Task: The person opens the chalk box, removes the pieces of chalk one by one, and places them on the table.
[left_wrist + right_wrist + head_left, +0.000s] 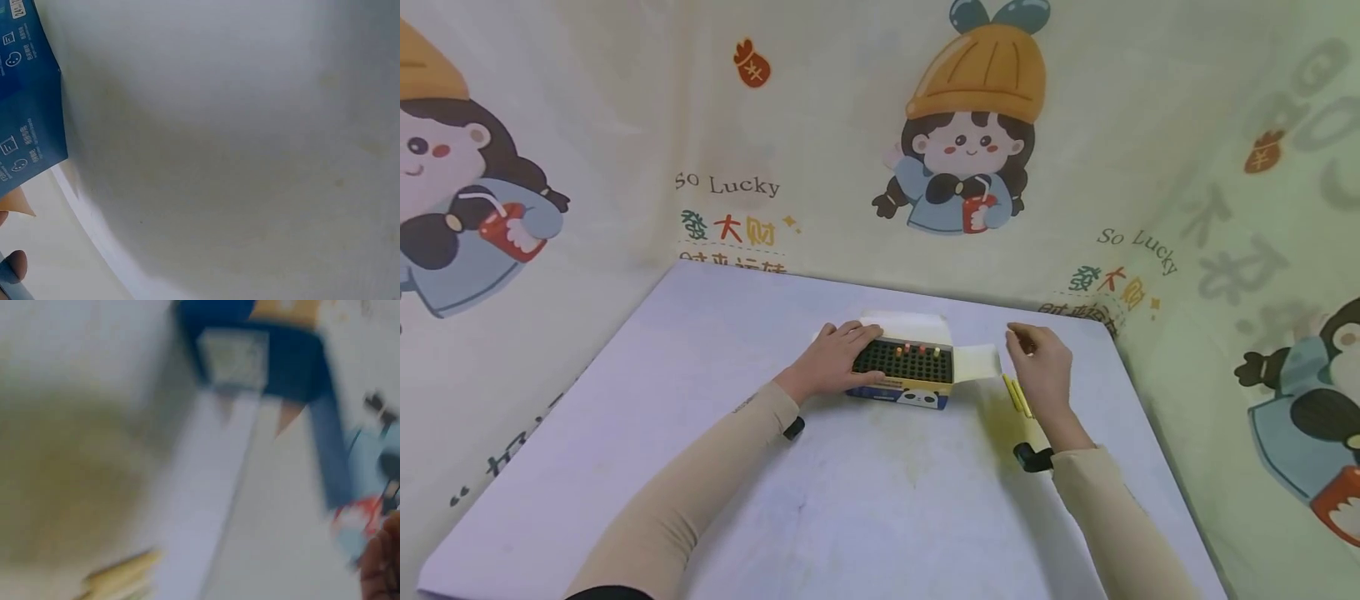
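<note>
In the head view, a blue and yellow box (887,395) with a panda print stands with its lid raised. Its black insert (917,367) has rows of holes, and several sticks with orange, red and yellow tips (922,350) stand in the back rows. My left hand (831,358) grips the left end, thumb along the front edge and fingers over the far side. To the right of the box is my right hand (1043,362), raised with curled fingers; whether they hold something is hidden. Yellow sticks (1017,395) lie below it on the table.
A white side flap (977,363) sticks out from the box's right end, and the white lid (906,323) stands behind. The white table (850,500) meets a printed cloth wall (820,167) at its back edge. Dark wrist cameras (1033,457) sit under both wrists.
</note>
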Demonstrator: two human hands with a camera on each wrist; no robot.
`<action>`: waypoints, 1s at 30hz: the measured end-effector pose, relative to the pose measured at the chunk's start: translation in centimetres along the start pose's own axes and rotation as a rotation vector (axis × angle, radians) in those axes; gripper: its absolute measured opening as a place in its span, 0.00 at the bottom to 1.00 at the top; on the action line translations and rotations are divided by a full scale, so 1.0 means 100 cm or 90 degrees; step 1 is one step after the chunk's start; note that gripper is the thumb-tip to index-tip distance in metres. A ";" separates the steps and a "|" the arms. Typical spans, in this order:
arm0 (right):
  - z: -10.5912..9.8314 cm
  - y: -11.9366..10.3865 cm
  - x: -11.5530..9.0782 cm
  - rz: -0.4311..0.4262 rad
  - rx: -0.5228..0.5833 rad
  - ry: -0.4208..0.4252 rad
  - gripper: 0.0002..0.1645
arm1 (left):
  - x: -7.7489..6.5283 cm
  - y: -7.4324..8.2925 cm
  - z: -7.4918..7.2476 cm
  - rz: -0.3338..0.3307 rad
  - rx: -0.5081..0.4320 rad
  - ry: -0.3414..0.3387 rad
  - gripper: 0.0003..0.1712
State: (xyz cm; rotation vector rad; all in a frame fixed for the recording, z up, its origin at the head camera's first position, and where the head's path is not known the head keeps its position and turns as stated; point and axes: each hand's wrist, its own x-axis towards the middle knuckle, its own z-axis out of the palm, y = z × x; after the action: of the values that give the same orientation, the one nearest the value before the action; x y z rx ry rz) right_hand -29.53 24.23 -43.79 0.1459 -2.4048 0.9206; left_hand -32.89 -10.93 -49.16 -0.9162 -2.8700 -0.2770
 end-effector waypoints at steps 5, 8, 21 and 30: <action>0.025 -0.043 0.003 -0.029 -0.033 -0.165 0.17 | 0.002 0.000 -0.003 -0.001 0.005 -0.007 0.53; 0.043 -0.054 0.002 -0.030 -0.079 -0.273 0.19 | 0.002 0.000 -0.002 -0.006 0.004 -0.015 0.53; 0.071 -0.047 -0.008 -0.083 -0.149 -0.299 0.11 | -0.003 0.002 0.003 -0.015 -0.009 -0.010 0.53; 0.079 -0.040 -0.007 -0.045 -0.151 -0.297 0.10 | -0.002 0.004 0.003 -0.008 -0.019 -0.002 0.53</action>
State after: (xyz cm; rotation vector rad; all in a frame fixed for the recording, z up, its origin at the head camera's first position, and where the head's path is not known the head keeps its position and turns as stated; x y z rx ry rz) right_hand -31.41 16.02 -46.70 0.3893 -2.8927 0.6107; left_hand -32.56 -10.69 -49.39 -0.9037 -2.8830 -0.3207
